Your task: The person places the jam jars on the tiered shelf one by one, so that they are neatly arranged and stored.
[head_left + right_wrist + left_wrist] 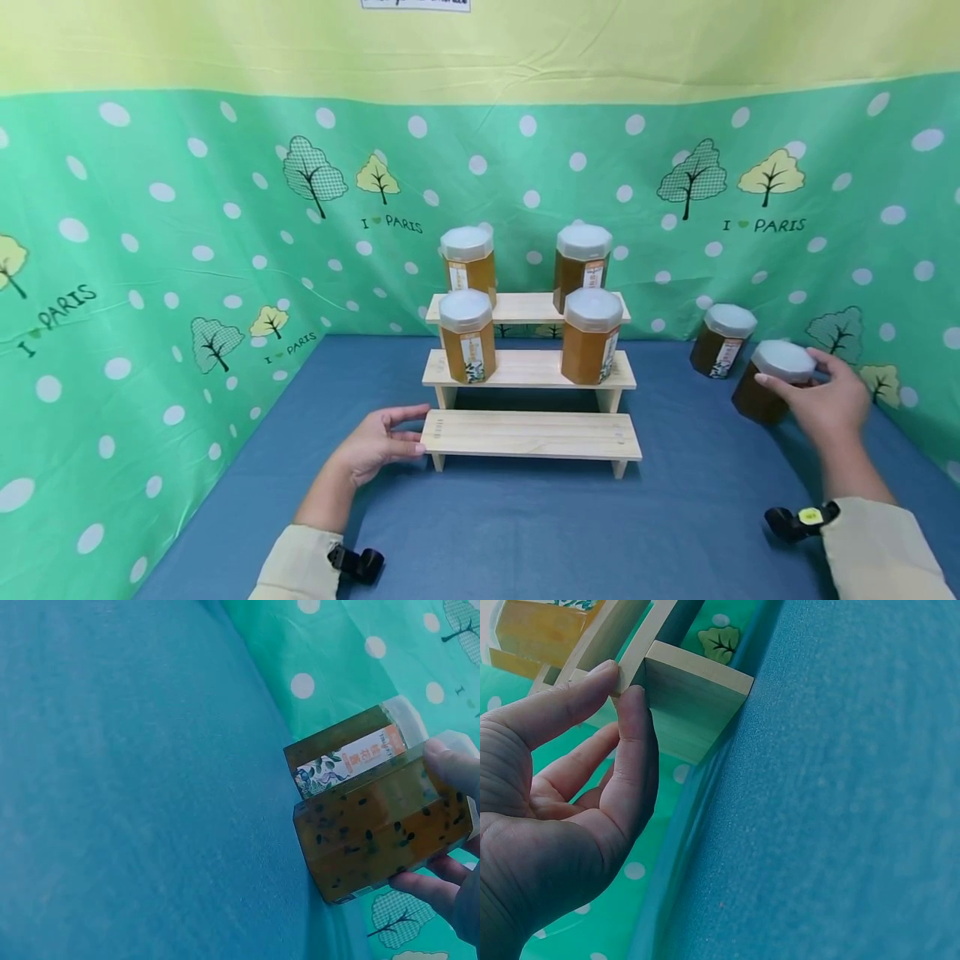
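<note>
My left hand (378, 446) is at the left end of the wooden three-step display stand (528, 435). In the left wrist view, its thumb and forefinger pinch the end of the lowest plank (639, 656). Over at the right, my right hand (834, 402) grips a dark amber honey jar (756, 398) near its white lid. Black specks show inside this jar in the right wrist view, where it leans slightly and its base is close to the blue cloth. A second dark jar (716, 350), with a white and orange label, stands just behind it.
Two honey jars stand on the top step, a left one (480, 273) and a right one (573, 273). On the middle step are a lighter jar (457, 346) and an orange one (583, 348). Green dotted fabric (525, 183) hangs behind the blue cloth (487, 533).
</note>
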`<act>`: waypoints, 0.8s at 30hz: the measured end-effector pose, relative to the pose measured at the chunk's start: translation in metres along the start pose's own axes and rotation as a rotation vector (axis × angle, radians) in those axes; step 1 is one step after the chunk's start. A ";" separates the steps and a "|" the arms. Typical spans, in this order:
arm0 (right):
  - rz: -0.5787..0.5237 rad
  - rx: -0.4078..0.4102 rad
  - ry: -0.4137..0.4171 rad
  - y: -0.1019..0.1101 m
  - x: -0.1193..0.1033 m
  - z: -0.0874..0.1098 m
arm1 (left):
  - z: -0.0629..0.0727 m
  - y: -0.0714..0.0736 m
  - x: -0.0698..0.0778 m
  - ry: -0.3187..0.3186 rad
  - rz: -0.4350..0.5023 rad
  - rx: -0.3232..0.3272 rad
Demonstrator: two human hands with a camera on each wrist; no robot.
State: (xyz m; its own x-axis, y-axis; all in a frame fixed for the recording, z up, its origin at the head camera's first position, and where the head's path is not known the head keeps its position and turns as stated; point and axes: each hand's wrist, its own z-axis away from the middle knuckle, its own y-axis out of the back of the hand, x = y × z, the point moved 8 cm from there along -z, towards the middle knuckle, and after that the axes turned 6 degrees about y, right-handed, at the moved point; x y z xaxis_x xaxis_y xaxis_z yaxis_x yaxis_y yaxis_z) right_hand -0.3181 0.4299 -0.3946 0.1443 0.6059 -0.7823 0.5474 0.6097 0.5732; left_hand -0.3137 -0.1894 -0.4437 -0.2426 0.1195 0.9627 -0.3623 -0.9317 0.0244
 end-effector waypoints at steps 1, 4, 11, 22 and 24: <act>0.002 -0.002 0.002 0.000 0.000 0.001 | 0.000 0.000 0.000 0.000 0.000 0.000; 0.016 -0.008 0.013 0.001 -0.002 0.005 | 0.000 0.000 0.000 -0.002 0.001 0.000; 0.034 -0.022 0.030 0.001 -0.006 0.012 | 0.000 0.001 0.000 -0.005 0.008 -0.003; 0.045 -0.021 0.067 0.006 -0.018 0.027 | 0.000 0.000 0.000 -0.010 0.015 -0.013; 0.048 -0.021 0.075 0.007 -0.021 0.030 | 0.000 0.000 0.000 -0.009 0.015 -0.012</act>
State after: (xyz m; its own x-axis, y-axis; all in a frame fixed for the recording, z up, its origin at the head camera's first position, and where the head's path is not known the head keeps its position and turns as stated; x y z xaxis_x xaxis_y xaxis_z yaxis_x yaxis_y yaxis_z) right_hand -0.2929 0.4060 -0.3818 0.1073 0.6710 -0.7337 0.5238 0.5891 0.6153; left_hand -0.3136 -0.1893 -0.4438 -0.2402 0.1020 0.9653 -0.3696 -0.9292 0.0062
